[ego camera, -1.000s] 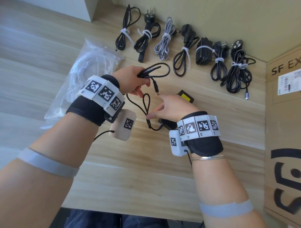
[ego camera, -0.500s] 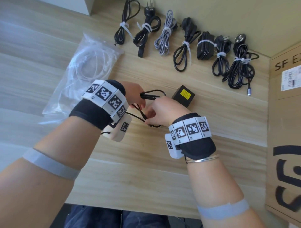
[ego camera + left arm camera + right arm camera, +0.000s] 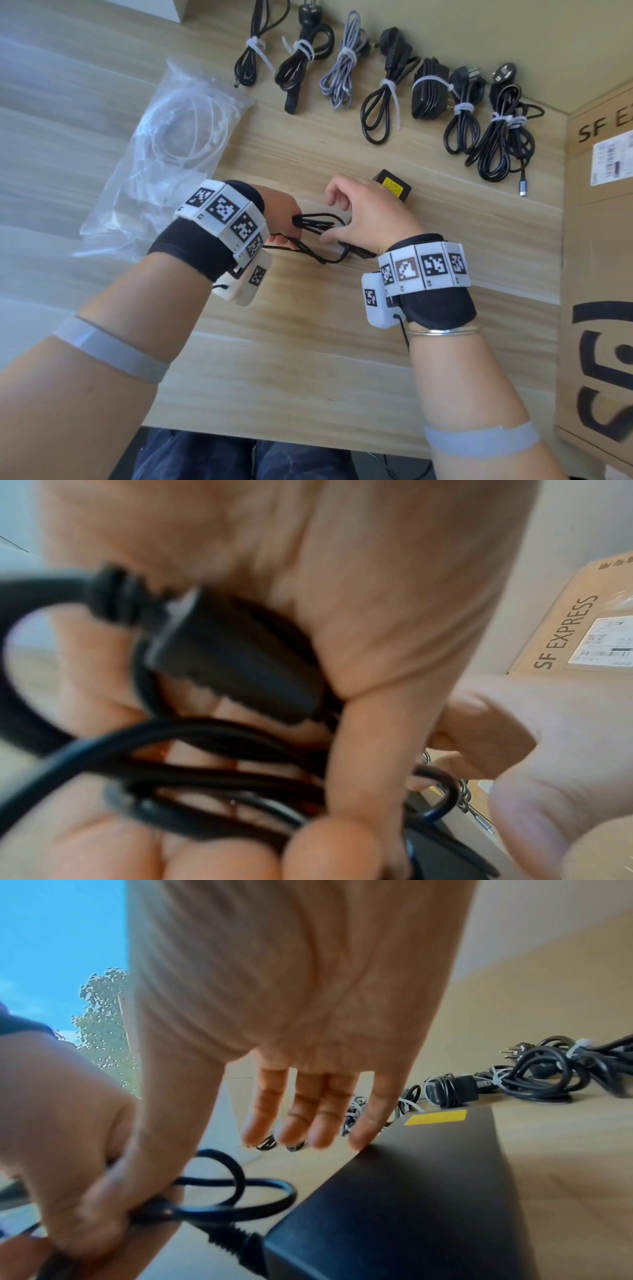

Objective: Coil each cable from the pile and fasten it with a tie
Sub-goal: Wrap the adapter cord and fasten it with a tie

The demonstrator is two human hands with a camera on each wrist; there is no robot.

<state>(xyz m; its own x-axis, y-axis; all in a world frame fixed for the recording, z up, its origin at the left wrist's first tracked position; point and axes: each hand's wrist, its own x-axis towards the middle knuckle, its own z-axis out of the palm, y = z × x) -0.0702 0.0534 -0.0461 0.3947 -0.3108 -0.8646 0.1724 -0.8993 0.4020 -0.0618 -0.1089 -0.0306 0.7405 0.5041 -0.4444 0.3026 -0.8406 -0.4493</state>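
Note:
A thin black cable (image 3: 318,221) is gathered in several loops, and my left hand (image 3: 286,219) grips the bundle at its left end. The left wrist view shows the loops (image 3: 212,750) and a black plug (image 3: 240,664) lying under my thumb and curled fingers. The cable's slack runs under my right wrist toward the black power adapter (image 3: 394,185) with a yellow label. My right hand (image 3: 334,216) hovers over the loops' right end. Its thumb rests against the cable (image 3: 240,1199), its fingers hang relaxed, and the little finger touches the adapter (image 3: 411,1191).
Several coiled cables with white ties (image 3: 387,89) lie in a row at the back of the wooden table (image 3: 308,359). A clear bag of white zip ties (image 3: 171,137) lies to the left. A cardboard box (image 3: 599,274) stands at the right edge.
My right hand brought another loop of cable over to my left hand, then loosened its pinch and spread its fingers. The left hand sank closer to the table with the bundle.

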